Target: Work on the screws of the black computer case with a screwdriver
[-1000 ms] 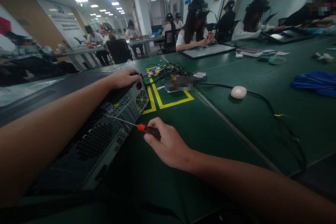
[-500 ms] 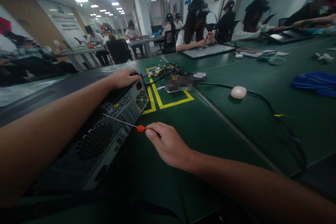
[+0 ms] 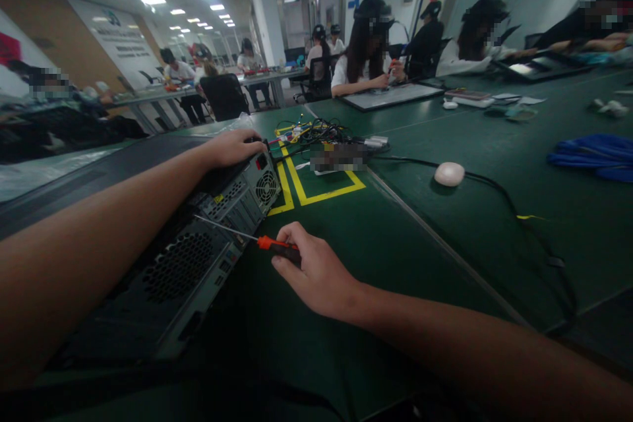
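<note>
A black computer case (image 3: pixel 182 267) lies on its side at the left, its grey back panel with fan grille and ports facing me. My left hand (image 3: pixel 235 147) rests on the case's far top corner, fingers curled over the edge near the power supply. A screwdriver (image 3: pixel 270 244) with an orange and black handle lies in my right hand (image 3: pixel 319 270). Its long thin shaft reaches left, with the tip against the upper edge of the back panel. Whether a screw sits under the tip is too small to tell. My right thumb and forefinger are loosened around the handle.
Beyond the case sits a tangle of cables (image 3: pixel 324 135) by yellow tape lines (image 3: pixel 331 197) on the green table (image 3: pixel 410 264). A pale computer mouse (image 3: pixel 449 174), a black cord and blue cloth (image 3: pixel 593 155) are at right. Several people work at the back.
My right thumb and forefinger have spread away from the handle, showing more of it. The screwdriver, the case and my left hand stay in place.
</note>
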Demonstrator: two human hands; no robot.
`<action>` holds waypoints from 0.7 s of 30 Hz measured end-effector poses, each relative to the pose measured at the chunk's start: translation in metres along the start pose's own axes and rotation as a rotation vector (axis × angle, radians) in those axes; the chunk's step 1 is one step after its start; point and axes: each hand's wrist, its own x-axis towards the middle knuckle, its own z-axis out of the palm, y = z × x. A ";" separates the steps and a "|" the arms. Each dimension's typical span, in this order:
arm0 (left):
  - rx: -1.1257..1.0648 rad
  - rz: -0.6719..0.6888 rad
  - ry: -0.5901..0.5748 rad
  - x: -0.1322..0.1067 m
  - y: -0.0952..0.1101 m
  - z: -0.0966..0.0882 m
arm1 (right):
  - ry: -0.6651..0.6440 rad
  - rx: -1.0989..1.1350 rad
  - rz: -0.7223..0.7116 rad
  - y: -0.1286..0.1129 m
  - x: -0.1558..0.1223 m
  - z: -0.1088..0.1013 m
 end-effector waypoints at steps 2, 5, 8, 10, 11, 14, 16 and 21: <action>-0.003 0.002 0.001 0.000 0.001 0.000 | 0.000 0.000 -0.006 0.001 0.000 0.000; -0.010 0.003 0.008 -0.001 0.001 0.000 | 0.001 -0.006 -0.018 0.001 0.000 0.000; -0.014 0.005 0.014 -0.001 0.001 -0.001 | 0.005 -0.006 -0.015 0.001 0.000 -0.001; -0.015 0.010 0.004 -0.001 0.000 -0.001 | 0.004 -0.005 -0.010 0.000 0.000 -0.001; -0.015 0.011 -0.001 -0.001 0.000 -0.001 | 0.004 -0.005 -0.009 0.000 0.000 -0.001; -0.016 0.009 -0.002 -0.001 0.000 -0.001 | 0.002 -0.003 -0.003 -0.001 0.000 -0.001; -0.013 0.009 0.002 -0.001 0.001 -0.001 | 0.004 0.002 -0.006 -0.001 0.000 -0.001; -0.022 0.009 0.004 -0.001 0.002 -0.001 | 0.002 0.006 0.002 -0.001 0.000 -0.002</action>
